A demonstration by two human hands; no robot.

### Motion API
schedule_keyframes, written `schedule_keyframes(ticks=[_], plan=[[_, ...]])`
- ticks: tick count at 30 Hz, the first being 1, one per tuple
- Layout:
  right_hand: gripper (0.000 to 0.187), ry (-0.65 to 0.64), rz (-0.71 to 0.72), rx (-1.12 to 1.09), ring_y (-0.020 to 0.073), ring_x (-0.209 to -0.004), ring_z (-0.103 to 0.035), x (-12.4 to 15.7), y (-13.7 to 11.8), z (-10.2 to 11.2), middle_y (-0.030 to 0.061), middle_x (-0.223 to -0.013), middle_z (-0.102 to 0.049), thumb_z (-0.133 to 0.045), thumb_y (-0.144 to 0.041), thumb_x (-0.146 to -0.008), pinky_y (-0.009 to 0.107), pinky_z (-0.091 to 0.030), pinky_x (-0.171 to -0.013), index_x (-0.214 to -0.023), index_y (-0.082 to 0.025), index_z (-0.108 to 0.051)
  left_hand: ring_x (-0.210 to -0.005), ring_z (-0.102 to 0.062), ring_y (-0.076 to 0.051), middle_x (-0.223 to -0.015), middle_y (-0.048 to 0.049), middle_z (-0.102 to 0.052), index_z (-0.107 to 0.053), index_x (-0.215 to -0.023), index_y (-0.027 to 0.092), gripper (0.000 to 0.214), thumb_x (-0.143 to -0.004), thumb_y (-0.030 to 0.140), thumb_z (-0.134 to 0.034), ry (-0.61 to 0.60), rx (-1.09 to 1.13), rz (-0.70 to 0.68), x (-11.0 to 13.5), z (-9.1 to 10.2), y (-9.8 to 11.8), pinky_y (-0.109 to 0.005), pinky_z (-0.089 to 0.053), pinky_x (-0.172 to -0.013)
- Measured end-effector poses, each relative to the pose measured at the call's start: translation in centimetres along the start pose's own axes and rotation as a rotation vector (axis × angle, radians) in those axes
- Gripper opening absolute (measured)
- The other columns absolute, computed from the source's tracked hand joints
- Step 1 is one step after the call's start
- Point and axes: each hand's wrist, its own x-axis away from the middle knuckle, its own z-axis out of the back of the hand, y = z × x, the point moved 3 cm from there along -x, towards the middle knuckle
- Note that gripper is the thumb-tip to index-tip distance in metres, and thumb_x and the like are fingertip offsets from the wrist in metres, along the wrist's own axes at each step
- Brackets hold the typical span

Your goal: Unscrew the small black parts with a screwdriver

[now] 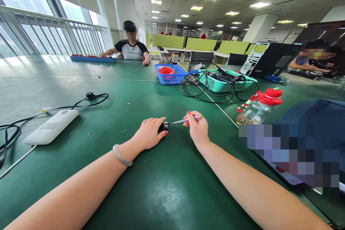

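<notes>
My left hand [149, 133] rests on the green table [161, 187], fingers pinched round a small black part [164, 126] with metal pins. My right hand [198, 127] grips a slim screwdriver with a clear handle [185, 120]; its tip points left and reaches the small black part. A pale bangle sits on my left wrist.
A white power bank [51, 126] with a black cable lies at the left. A blue basket [170, 73] and a teal basket [223, 81] with cables stand behind. A clear bottle with a red cap [258, 106] lies at the right. A person sits at the far end, another at the right.
</notes>
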Motion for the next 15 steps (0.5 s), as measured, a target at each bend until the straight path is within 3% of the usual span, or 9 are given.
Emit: schedule_keyframes(ticks=[5,8,12,15], plan=[[0.033,0.061,-0.014,-0.032,0.0122,-0.052,-0.056,-0.6,0.6,0.2,-0.0008,-0.06,-0.059,-0.058,-0.048,-0.082,0.025,-0.048,-0.054,-0.065,-0.019,-0.057,-0.12,-0.05,-0.028,-0.129,-0.0041,-0.062,-0.054,-0.126,0.029,0.039,-0.091,0.043,-0.044,-0.006,0.0,0.013,-0.7,0.0,1.1,-0.051,-0.038,-0.101],[0.033,0.069,-0.009,-0.041,0.0121,-0.052,-0.056,-0.7,0.9,0.3,-0.0009,-0.06,-0.059,-0.057,-0.049,-0.082,0.025,-0.048,-0.054,-0.066,-0.02,-0.057,-0.115,-0.053,-0.026,-0.12,-0.0023,-0.067,-0.06,-0.117,0.03,0.031,-0.09,0.04,-0.049,-0.037,0.047,-0.022,0.2,0.1,2.1,-0.048,-0.039,-0.101],[0.032,0.036,-0.016,-0.068,0.012,-0.051,-0.056,-0.4,0.9,0.3,-0.0008,-0.061,-0.06,-0.058,-0.049,-0.082,0.025,-0.049,-0.053,-0.07,-0.02,-0.057,-0.113,-0.054,-0.023,-0.114,-0.0013,-0.068,-0.061,-0.114,0.031,0.027,-0.089,0.038,-0.053,-0.099,0.112,-0.057,3.8,0.8,2.5,-0.044,-0.04,-0.102],[0.029,-0.003,-0.049,-0.1,0.0113,-0.051,-0.056,-0.1,0.7,0.0,-0.001,-0.064,-0.062,-0.06,-0.048,-0.081,0.025,-0.049,-0.052,-0.074,-0.02,-0.057,-0.115,-0.054,-0.023,-0.118,-0.0008,-0.067,-0.061,-0.114,0.032,0.028,-0.089,0.04,-0.051,-0.126,0.093,-0.023,8.1,1.9,0.6,-0.042,-0.041,-0.102]])
